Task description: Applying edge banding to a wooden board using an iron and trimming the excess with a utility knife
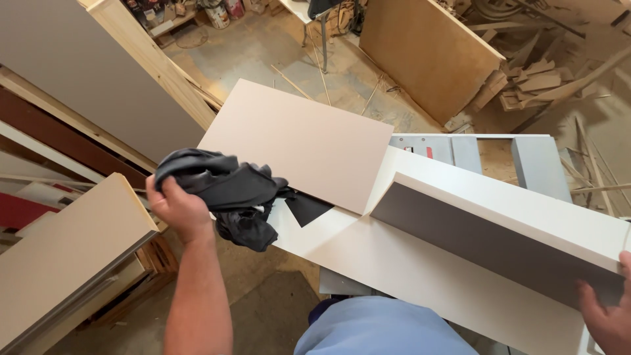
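We're gripping a dark rag [227,190] w/ our left hand [176,207], fingers curled tight round it, at 9 o'clock just off the white panel's [394,263] left edge. Our right hand [608,315] at 4 o'clock is steadying a white board [506,227] standing on edge; can't tell its finger spread, mostly out of frame. A beige sheet [296,138] is lying at 12, overlapping the panel.

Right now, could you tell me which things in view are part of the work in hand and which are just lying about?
In hand:
- dark cloth, gripped by the left hand
- white L-shaped panel, steadied by the right hand
- beige board lying on the panel

Lying about:
- plywood sheet leaning beyond the grey saw table
- wood offcuts on the floor
- laminate board at left
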